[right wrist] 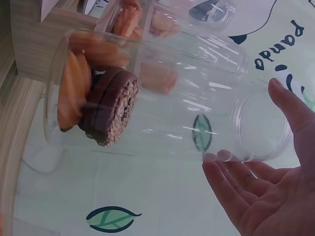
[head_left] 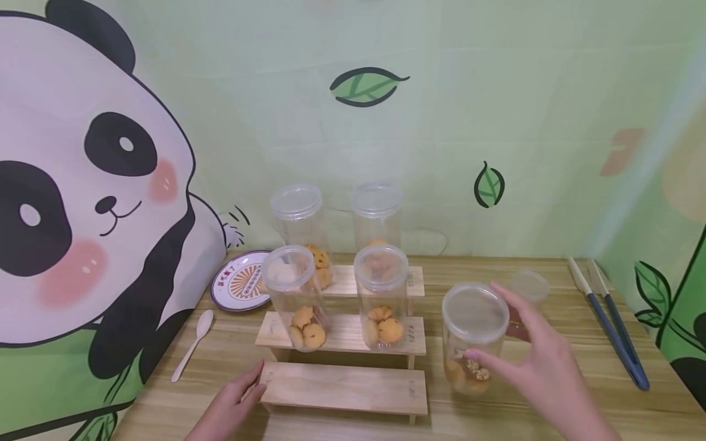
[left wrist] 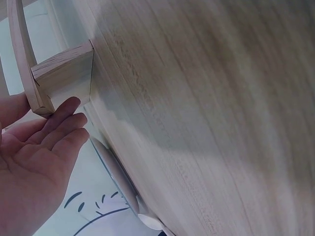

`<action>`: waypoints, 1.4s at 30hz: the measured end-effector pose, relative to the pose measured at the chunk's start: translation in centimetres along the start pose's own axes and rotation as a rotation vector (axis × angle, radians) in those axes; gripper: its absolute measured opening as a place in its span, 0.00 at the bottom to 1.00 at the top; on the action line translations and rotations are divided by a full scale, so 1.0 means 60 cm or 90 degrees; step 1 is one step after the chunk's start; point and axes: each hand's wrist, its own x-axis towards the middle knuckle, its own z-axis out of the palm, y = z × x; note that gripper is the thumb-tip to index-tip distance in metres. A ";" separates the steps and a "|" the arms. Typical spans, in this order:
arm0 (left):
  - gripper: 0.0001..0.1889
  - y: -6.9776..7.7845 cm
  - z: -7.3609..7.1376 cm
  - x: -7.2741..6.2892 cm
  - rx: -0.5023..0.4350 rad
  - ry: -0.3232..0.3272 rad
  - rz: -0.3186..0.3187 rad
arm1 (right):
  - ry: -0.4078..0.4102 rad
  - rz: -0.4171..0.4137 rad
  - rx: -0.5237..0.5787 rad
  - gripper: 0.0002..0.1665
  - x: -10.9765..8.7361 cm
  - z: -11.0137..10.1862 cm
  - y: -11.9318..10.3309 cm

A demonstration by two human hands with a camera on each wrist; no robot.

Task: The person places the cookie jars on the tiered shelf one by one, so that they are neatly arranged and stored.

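Lidded jar [head_left: 466, 335] with cookies [right wrist: 110, 105], right of wooden stand [head_left: 344, 326], gripped by right hand [head_left: 546, 361]; left hand [head_left: 234, 398] fingers pinch lowest step [head_left: 344, 386] at left end. Smooth wall could slip if grip loosens; tugged stand might topple upper jars [head_left: 382, 294].

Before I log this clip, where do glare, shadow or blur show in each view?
Head: a pale diagonal streak crosses the green backdrop at right; left wrist: a broad shadow darkens part of the wood-grain tabletop, its grain soft; right wrist: white glints streak the clear lidded jar in the right hand.
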 end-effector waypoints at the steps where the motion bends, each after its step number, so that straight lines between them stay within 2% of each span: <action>1: 0.26 0.000 0.000 0.000 0.000 -0.001 -0.002 | -0.004 -0.004 0.003 0.58 -0.001 0.000 -0.003; 10: 0.26 -0.001 0.000 0.002 -0.003 -0.009 -0.016 | -0.049 -0.044 0.032 0.57 -0.010 0.016 -0.026; 14: 0.26 -0.002 0.000 0.003 -0.005 -0.012 -0.016 | -0.066 -0.085 0.053 0.58 -0.011 0.028 -0.033; 19: 0.27 -0.001 -0.002 0.003 -0.002 -0.014 -0.017 | -0.091 -0.133 0.099 0.58 -0.010 0.044 -0.039; 23: 0.27 0.000 -0.002 0.002 0.001 -0.012 -0.015 | -0.115 -0.149 0.145 0.58 -0.009 0.061 -0.046; 32: 0.27 -0.001 -0.001 0.001 0.001 -0.013 -0.012 | -0.161 -0.143 0.243 0.56 -0.005 0.106 -0.070; 38: 0.28 -0.002 -0.002 0.003 -0.017 -0.021 -0.027 | -0.195 -0.110 0.303 0.56 0.003 0.131 -0.084; 42: 0.28 -0.002 -0.003 0.003 -0.014 -0.023 -0.026 | -0.198 -0.126 0.337 0.55 0.007 0.153 -0.092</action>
